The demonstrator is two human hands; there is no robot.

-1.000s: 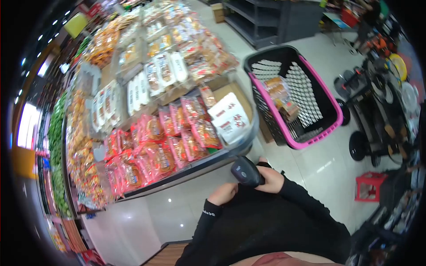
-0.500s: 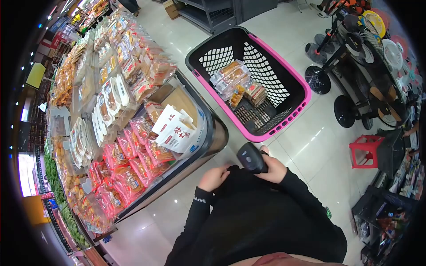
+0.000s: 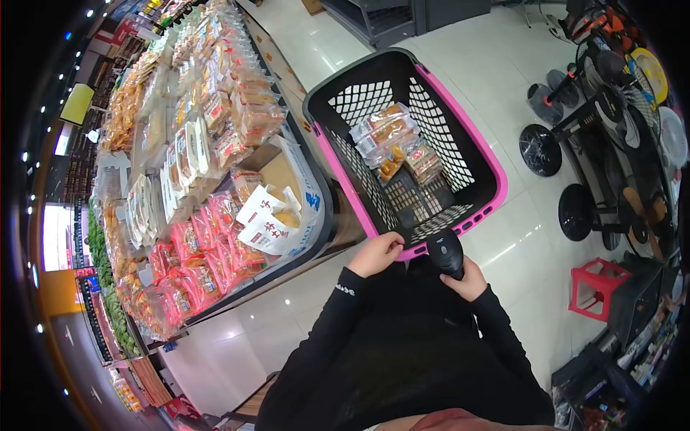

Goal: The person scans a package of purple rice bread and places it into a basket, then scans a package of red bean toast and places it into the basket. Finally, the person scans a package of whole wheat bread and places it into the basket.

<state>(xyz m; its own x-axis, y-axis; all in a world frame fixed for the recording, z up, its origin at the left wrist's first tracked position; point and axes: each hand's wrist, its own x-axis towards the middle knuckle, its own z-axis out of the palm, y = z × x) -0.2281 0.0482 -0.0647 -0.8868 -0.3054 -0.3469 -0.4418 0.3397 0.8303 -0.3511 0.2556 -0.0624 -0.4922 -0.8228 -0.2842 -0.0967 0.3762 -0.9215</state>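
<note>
My right hand (image 3: 467, 280) is wrapped round the handle of a black handheld scanner (image 3: 446, 253), whose head lies over the near rim of the basket. My left hand (image 3: 379, 253), its fingers curled together, is just left of that rim; whether it pinches anything is hidden. In front of me stands a black basket with a pink rim (image 3: 471, 129). Inside it lie clear packs of bread (image 3: 388, 133), a small pack of yellow-brown pastry (image 3: 392, 163) and a stacked pack (image 3: 423, 161).
To the left is a display counter (image 3: 327, 208) with packaged breads, pink packs (image 3: 198, 280) and white paper bags (image 3: 267, 223). On the right are a red stool (image 3: 596, 289), fans with round black bases (image 3: 540, 150) and stacked goods. A dark shelf (image 3: 374, 21) stands behind the basket.
The view has shifted, and the basket appears closer to my hands. My right hand has moved right with the scanner; my left hand has moved forward to the basket's near edge.
</note>
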